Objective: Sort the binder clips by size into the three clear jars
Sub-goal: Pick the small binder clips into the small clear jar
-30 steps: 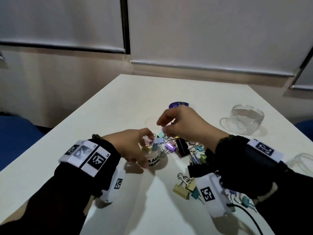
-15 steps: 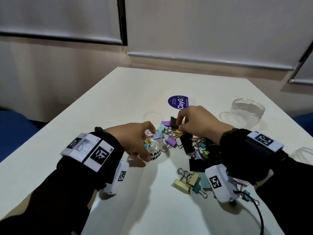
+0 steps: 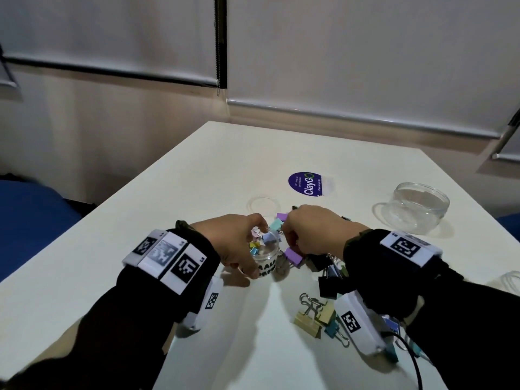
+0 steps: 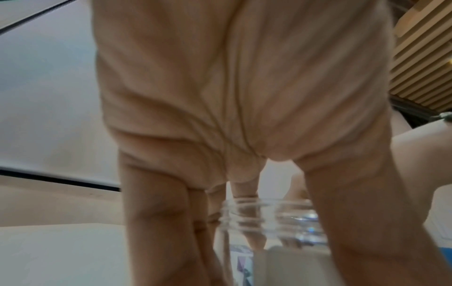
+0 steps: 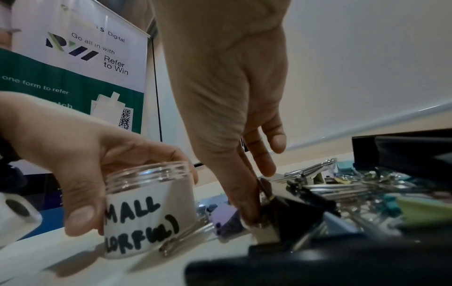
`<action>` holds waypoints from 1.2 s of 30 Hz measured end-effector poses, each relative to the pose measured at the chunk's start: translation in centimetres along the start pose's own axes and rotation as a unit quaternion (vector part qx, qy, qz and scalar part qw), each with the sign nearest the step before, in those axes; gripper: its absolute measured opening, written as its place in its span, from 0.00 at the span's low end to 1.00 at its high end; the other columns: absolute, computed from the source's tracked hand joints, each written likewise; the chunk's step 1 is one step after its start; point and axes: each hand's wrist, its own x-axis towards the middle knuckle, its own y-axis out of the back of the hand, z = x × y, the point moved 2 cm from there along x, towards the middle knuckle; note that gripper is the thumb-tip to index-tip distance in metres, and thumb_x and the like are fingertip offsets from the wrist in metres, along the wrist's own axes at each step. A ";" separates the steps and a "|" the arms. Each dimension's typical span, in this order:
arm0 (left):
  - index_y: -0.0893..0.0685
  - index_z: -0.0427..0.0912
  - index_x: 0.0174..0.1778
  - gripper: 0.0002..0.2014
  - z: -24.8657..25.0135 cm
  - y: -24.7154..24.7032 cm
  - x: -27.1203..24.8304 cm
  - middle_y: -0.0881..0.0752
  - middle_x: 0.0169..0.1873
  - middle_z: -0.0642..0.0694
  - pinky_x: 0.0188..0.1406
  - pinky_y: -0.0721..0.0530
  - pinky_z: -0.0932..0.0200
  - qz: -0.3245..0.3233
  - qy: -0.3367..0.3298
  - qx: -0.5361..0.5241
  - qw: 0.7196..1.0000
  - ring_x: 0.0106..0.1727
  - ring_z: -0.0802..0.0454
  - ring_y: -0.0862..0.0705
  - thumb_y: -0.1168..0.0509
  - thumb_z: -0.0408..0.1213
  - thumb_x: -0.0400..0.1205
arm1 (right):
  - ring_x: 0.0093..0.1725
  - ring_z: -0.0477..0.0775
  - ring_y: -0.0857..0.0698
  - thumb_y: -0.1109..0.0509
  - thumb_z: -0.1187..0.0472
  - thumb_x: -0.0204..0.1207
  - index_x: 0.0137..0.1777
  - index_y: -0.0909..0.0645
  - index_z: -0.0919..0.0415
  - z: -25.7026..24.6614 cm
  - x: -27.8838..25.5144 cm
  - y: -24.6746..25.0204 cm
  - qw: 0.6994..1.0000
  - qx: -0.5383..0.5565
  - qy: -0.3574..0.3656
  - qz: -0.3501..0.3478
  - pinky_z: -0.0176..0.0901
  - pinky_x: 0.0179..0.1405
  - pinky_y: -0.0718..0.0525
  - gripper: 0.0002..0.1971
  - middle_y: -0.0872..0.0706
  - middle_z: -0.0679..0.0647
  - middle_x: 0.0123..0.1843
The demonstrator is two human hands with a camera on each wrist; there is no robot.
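My left hand (image 3: 247, 249) grips a small clear jar (image 3: 267, 263) near the table's middle; its label (image 5: 144, 218) reads "MALL ...LORFUL", and several small coloured clips lie inside. In the left wrist view my fingers (image 4: 156, 212) wrap the jar's rim (image 4: 269, 209). My right hand (image 3: 289, 237) reaches down into the pile of binder clips (image 3: 326, 274) just right of the jar. Its thumb tip (image 5: 249, 209) sits between a purple clip (image 5: 223, 218) and a black clip (image 5: 293, 211). The other fingers (image 5: 277, 143) are spread above, holding nothing that I can see.
A wide empty clear jar (image 3: 419, 209) stands at the right. Another clear jar's rim (image 3: 510, 280) shows at the right edge. A clear lid (image 3: 263, 205) and a purple ClayGo sticker (image 3: 305, 183) lie behind the pile. Tan and teal clips (image 3: 312, 319) lie near me.
A second ago my right hand held a small clip over the jar. It then went to the back of the pile and now sits lower, close beside the jar. My left hand kept its grip.
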 end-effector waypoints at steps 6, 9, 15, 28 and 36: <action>0.31 0.56 0.69 0.39 -0.2 -0.1 0.0 0.19 0.60 0.51 0.49 0.11 0.51 0.005 0.001 0.005 1.000 0.44 0.48 0.11 0.19 0.40 0.65 | 0.46 0.57 0.17 0.36 0.72 0.72 0.49 0.14 0.61 -0.1 -0.1 -0.3 1.000 0.010 0.016 -0.018 0.44 0.41 0.19 0.12 0.12 0.57 0.48; 0.30 0.55 0.69 0.39 -0.1 -0.1 -0.1 0.19 0.60 0.50 0.48 0.11 0.51 0.007 -0.006 -0.008 1.000 0.38 0.50 0.12 0.19 0.38 0.65 | 0.46 0.55 0.19 0.32 0.67 0.73 0.51 0.16 0.57 0.0 0.0 -0.6 1.000 0.017 0.024 -0.001 0.43 0.40 0.23 0.09 0.14 0.54 0.46; 0.28 0.57 0.69 0.41 -0.4 -0.1 0.0 0.19 0.60 0.54 0.49 0.13 0.58 0.027 -0.010 -0.004 1.000 0.41 0.57 0.15 0.17 0.40 0.62 | 0.37 0.47 0.23 0.26 0.63 0.67 0.49 0.19 0.50 0.5 -0.4 -0.5 0.988 0.156 -0.003 0.012 0.40 0.35 0.25 0.12 0.21 0.44 0.35; 0.27 0.55 0.69 0.41 -0.2 0.1 0.2 0.18 0.58 0.53 0.36 0.16 0.61 0.018 -0.012 0.000 1.000 0.33 0.59 0.17 0.16 0.41 0.61 | 0.35 0.50 0.18 0.24 0.69 0.66 0.43 0.22 0.51 -0.1 -1.6 1.7 0.922 0.381 0.033 0.067 0.51 0.36 0.18 0.14 0.12 0.56 0.42; 0.27 0.55 0.65 0.37 0.3 -0.1 0.7 0.17 0.55 0.54 0.32 0.16 0.59 0.015 -0.003 0.000 1.000 0.31 0.54 0.16 0.16 0.39 0.62 | 0.35 0.46 0.14 0.17 0.53 0.64 0.44 0.17 0.50 -0.6 -7.5 0.2 0.975 0.196 0.012 -0.101 0.43 0.34 0.17 0.13 0.13 0.46 0.36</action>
